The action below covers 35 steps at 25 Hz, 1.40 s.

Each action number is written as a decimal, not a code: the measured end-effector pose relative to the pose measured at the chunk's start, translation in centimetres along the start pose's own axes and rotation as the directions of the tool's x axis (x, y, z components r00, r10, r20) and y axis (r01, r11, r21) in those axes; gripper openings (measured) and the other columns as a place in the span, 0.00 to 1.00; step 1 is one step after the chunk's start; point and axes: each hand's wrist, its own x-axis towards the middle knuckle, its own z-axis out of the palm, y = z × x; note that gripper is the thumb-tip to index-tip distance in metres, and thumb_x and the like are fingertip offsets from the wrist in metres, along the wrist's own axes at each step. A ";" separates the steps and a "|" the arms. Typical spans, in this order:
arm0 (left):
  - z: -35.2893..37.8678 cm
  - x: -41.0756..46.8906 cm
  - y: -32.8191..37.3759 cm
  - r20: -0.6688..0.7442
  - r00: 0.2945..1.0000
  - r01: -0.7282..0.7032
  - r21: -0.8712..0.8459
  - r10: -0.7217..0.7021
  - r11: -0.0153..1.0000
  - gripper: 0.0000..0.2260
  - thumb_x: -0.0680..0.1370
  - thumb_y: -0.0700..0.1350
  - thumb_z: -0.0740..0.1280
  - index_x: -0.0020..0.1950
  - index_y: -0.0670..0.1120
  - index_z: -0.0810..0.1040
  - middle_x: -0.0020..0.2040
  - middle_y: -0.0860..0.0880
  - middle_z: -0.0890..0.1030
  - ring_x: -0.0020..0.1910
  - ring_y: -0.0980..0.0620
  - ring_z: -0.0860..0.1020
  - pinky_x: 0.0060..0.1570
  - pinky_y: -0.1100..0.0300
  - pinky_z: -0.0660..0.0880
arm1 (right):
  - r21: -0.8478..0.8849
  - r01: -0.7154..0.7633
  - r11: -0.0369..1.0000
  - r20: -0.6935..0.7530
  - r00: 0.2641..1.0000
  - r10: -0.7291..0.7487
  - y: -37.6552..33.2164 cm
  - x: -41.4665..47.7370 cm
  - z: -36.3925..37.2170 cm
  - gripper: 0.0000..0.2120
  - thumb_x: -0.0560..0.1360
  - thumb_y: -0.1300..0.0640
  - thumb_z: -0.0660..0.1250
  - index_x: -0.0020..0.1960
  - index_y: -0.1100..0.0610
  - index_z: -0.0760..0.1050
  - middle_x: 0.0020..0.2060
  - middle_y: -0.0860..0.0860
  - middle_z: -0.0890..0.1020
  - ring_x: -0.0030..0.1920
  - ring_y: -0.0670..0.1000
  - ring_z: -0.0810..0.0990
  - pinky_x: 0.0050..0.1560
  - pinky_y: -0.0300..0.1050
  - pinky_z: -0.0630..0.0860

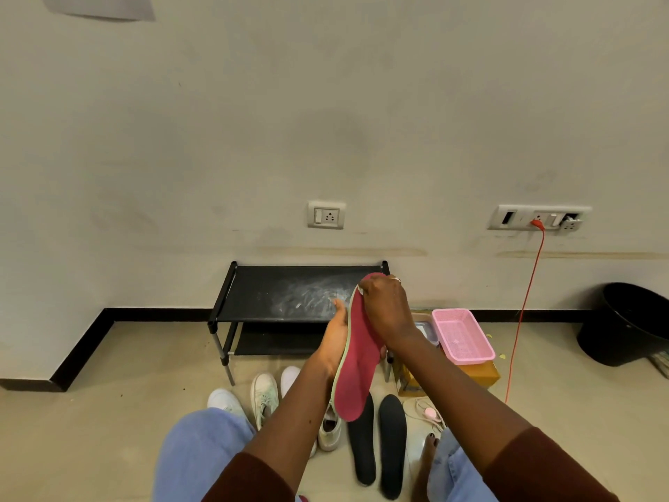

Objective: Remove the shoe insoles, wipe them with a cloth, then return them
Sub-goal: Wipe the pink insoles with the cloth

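Observation:
A red insole (356, 371) with a pale green edge is held upright in front of me. My left hand (335, 336) holds it from behind, thumb up along its left edge. My right hand (385, 309) presses on its upper front, fingers curled; a bit of white cloth (359, 289) peeks out at the fingertips. Two black insoles (378, 443) lie side by side on the floor below. White sneakers (264, 394) stand on the floor to the left of them, one (329, 429) partly hidden by my left arm.
A low black two-tier shoe rack (282, 295) with dusty top stands against the wall. A pink basket (461, 335) sits on a yellow box (481, 373) at right. An orange cable (525, 306) hangs from a wall socket. A black bin (626, 324) stands far right. My knees fill the bottom.

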 end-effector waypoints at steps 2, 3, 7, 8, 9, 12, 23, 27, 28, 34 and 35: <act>0.0 -0.3 0.1 0.026 0.999 -0.030 -0.013 0.031 0.999 0.37 0.80 0.62 0.40 0.49 0.33 0.76 0.21 0.46 0.76 0.20 0.54 0.77 0.21 0.66 0.73 | -0.006 0.022 1.000 -0.004 1.000 -0.022 0.1 -0.1 0.2 0.12 0.71 0.71 0.59 0.36 0.65 0.80 0.32 0.60 0.80 0.32 0.58 0.77 0.36 0.47 0.73; 0.1 -0.8 0.4 0.029 0.999 -0.046 -0.016 0.046 0.999 0.41 0.80 0.61 0.40 0.40 0.29 0.78 0.18 0.47 0.74 0.17 0.55 0.74 0.19 0.67 0.71 | -0.010 0.048 0.999 -0.001 0.999 -0.048 0.0 -0.4 0.3 0.12 0.71 0.71 0.59 0.36 0.65 0.80 0.33 0.60 0.80 0.32 0.58 0.77 0.35 0.46 0.72; -1.0 1.0 0.1 -0.027 0.997 -0.069 -0.106 0.066 0.992 0.41 0.79 0.64 0.42 0.65 0.24 0.61 0.36 0.33 0.81 0.49 0.42 0.82 0.50 0.60 0.76 | -0.009 0.151 0.988 0.012 0.988 -0.151 -1.0 -2.3 1.6 0.11 0.71 0.70 0.60 0.37 0.64 0.80 0.33 0.58 0.80 0.32 0.58 0.76 0.36 0.48 0.74; -1.0 0.9 0.1 -0.041 0.997 -0.065 -0.084 0.062 0.994 0.41 0.78 0.66 0.43 0.68 0.30 0.65 0.41 0.34 0.83 0.55 0.40 0.79 0.54 0.55 0.74 | 0.001 0.155 0.988 0.001 0.988 -0.155 -1.2 -2.9 1.9 0.10 0.71 0.70 0.61 0.37 0.63 0.80 0.32 0.58 0.80 0.32 0.57 0.76 0.35 0.46 0.73; -1.1 1.0 0.1 -0.037 0.998 -0.053 -0.122 0.049 0.991 0.39 0.77 0.66 0.43 0.66 0.35 0.70 0.40 0.38 0.84 0.51 0.41 0.80 0.52 0.54 0.75 | 0.006 0.158 0.987 -0.008 0.987 -0.158 -1.2 -3.2 2.1 0.10 0.70 0.69 0.61 0.37 0.62 0.81 0.31 0.57 0.80 0.32 0.56 0.76 0.34 0.45 0.72; -0.8 0.6 -0.2 0.022 0.998 -0.058 -0.191 0.064 0.980 0.31 0.80 0.62 0.45 0.60 0.36 0.71 0.34 0.44 0.83 0.37 0.50 0.82 0.37 0.59 0.79 | -0.031 0.193 0.981 -0.058 0.979 -0.194 -0.8 -3.5 2.3 0.06 0.68 0.67 0.67 0.37 0.60 0.82 0.29 0.54 0.80 0.29 0.53 0.76 0.30 0.41 0.72; -1.1 1.2 -0.8 0.111 0.993 -0.020 -0.131 0.035 0.991 0.29 0.75 0.63 0.55 0.61 0.40 0.74 0.42 0.42 0.79 0.37 0.46 0.79 0.37 0.54 0.78 | -0.155 0.030 0.987 -0.039 0.999 -0.037 1.6 0.4 1.2 0.08 0.73 0.68 0.63 0.44 0.63 0.80 0.41 0.59 0.81 0.43 0.60 0.76 0.38 0.50 0.74; -1.1 0.7 -0.9 0.159 0.986 0.007 -0.282 0.040 0.959 0.29 0.78 0.63 0.50 0.63 0.41 0.74 0.48 0.40 0.82 0.44 0.42 0.81 0.43 0.50 0.80 | 0.070 -0.005 0.998 -0.059 0.998 0.009 0.9 0.2 0.4 0.13 0.73 0.70 0.58 0.44 0.63 0.81 0.40 0.59 0.82 0.40 0.59 0.78 0.41 0.49 0.73; -1.0 0.6 -1.0 0.150 0.987 -0.008 -0.333 0.062 0.943 0.30 0.78 0.64 0.50 0.64 0.41 0.74 0.48 0.39 0.82 0.45 0.42 0.82 0.43 0.50 0.81 | 0.113 0.006 0.994 -0.051 0.999 0.000 0.6 -0.1 0.3 0.13 0.72 0.71 0.58 0.43 0.63 0.81 0.39 0.58 0.83 0.40 0.59 0.78 0.42 0.49 0.74; -1.7 0.7 -0.2 0.153 0.985 -0.016 -0.392 0.082 0.920 0.35 0.76 0.67 0.51 0.53 0.38 0.81 0.46 0.38 0.83 0.44 0.41 0.83 0.40 0.51 0.81 | 0.100 0.081 0.992 0.089 0.992 -0.090 -1.5 -3.2 1.0 0.14 0.74 0.68 0.56 0.43 0.63 0.81 0.39 0.57 0.82 0.37 0.54 0.78 0.43 0.41 0.73; -1.7 0.6 -0.2 0.152 0.985 -0.014 -0.378 0.077 0.926 0.34 0.76 0.66 0.52 0.56 0.38 0.79 0.47 0.38 0.83 0.44 0.41 0.83 0.41 0.51 0.81 | 0.091 0.090 0.992 0.098 0.990 -0.099 -1.7 -3.4 1.1 0.14 0.75 0.67 0.57 0.44 0.62 0.81 0.39 0.57 0.82 0.37 0.53 0.77 0.42 0.39 0.71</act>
